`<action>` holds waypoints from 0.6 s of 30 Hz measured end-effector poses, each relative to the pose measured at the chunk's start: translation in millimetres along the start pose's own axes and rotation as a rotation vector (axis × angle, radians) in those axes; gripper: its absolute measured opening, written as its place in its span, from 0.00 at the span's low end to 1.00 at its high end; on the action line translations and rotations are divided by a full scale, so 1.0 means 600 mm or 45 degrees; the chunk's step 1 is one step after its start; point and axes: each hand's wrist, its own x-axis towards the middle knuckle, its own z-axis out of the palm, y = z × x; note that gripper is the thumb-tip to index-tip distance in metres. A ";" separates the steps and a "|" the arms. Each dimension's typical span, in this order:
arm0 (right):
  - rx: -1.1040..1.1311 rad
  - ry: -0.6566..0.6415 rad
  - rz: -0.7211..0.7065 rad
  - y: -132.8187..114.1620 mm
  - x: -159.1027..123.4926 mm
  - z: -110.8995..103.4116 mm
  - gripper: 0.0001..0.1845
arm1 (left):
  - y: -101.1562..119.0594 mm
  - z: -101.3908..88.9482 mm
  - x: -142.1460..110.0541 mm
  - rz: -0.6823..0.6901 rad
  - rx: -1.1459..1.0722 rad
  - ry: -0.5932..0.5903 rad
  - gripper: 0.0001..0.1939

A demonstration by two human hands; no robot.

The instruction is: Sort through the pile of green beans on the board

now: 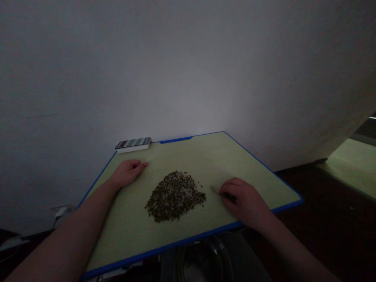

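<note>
A low pile of small dark-brown and whitish grains (174, 196) lies on the pale-yellow tabletop; their exact kind is too small to tell. To the pile's left, my left hand (127, 172) rests on the table, its fingers curled in and no object visible in it. My right hand (242, 199), just right of the pile, is closed around a small spoon-like tool (216, 190). The tool's narrow pale tip points left toward the grains without touching them, and its handle is mostly hidden by my fingers.
The table has a blue rim (176, 248) and stands against a grey wall (188, 70). A flat white device with a dark top (133, 145) sits at the far left corner. Below the near edge is a round shiny pot or bowl (202, 260). A white plug (61, 212) hangs at left.
</note>
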 end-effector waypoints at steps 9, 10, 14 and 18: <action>0.125 -0.176 -0.282 -0.010 -0.004 -0.008 0.10 | -0.012 0.005 0.003 0.010 -0.009 0.003 0.24; 0.115 -0.173 -0.265 -0.010 -0.002 -0.007 0.10 | -0.012 0.005 0.003 0.011 -0.011 0.004 0.24; 0.062 -0.114 -0.158 -0.003 0.003 0.001 0.08 | -0.011 0.004 0.002 0.003 -0.026 -0.006 0.24; 0.055 -0.092 -0.094 0.002 0.005 0.003 0.08 | -0.007 0.002 0.001 0.006 -0.015 -0.015 0.24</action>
